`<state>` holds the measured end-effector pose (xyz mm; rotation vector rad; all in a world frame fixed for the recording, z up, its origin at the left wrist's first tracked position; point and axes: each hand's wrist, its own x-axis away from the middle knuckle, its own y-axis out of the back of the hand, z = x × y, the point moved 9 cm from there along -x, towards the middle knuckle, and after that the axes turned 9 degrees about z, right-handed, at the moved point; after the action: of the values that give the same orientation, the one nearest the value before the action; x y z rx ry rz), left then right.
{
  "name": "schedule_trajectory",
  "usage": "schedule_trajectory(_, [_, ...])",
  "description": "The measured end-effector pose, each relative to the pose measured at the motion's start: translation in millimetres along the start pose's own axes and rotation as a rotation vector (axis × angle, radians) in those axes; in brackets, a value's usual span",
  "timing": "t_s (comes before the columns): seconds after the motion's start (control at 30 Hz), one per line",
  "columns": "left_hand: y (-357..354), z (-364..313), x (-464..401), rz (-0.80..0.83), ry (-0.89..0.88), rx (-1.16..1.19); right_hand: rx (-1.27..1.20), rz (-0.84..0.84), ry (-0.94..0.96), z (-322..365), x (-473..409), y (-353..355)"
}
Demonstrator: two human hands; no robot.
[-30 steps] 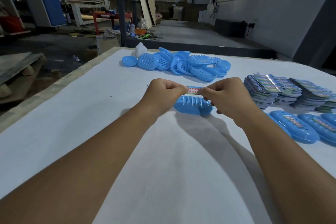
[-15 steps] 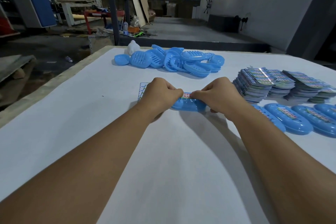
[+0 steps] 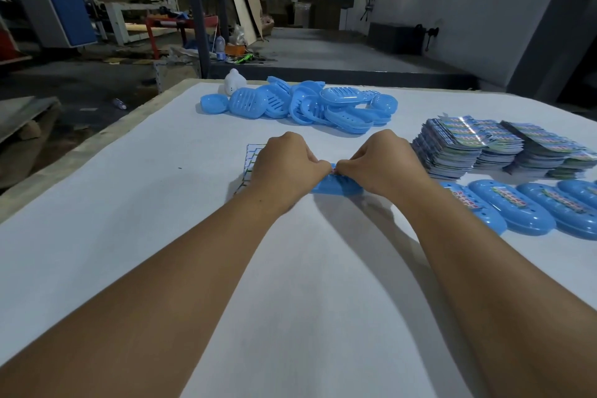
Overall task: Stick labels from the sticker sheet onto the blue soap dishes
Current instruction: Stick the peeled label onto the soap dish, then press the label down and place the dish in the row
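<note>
I saw two bare forearms, no sleeves, watch or rings; the left hand (image 3: pixel 287 165) and right hand (image 3: pixel 384 161) wore no gloves.

Two hands (image 3: pixel 284 168), four labelled dishes (image 3: pixel 513 210) – one dish (image 3: pixel 339 187) between hands – three card stacks (image 3: pixel 452 152)

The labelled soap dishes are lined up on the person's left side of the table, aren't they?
Not quite: the head view shows the labelled soap dishes lined up on the person's right side of the table, below the stacks of sticker sheets.
</note>
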<state>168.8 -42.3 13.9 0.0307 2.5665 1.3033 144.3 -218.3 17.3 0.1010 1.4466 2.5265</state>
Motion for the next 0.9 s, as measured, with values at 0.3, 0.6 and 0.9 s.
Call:
schedule_trajectory(0.3, [4, -21, 3, -0.072, -0.145, -0.288, 0.147, -0.023, -0.009, 6, 3, 4])
schedule_trajectory(0.6, [-4, 5, 0, 0.001, -0.023, -0.195, 0.010, 0.041, 0.010, -7, 5, -1])
schedule_trajectory(0.9, [0, 9, 2, -0.053, -0.013, -0.006, -0.022, 0.163, 0.330, 23, 22, -9])
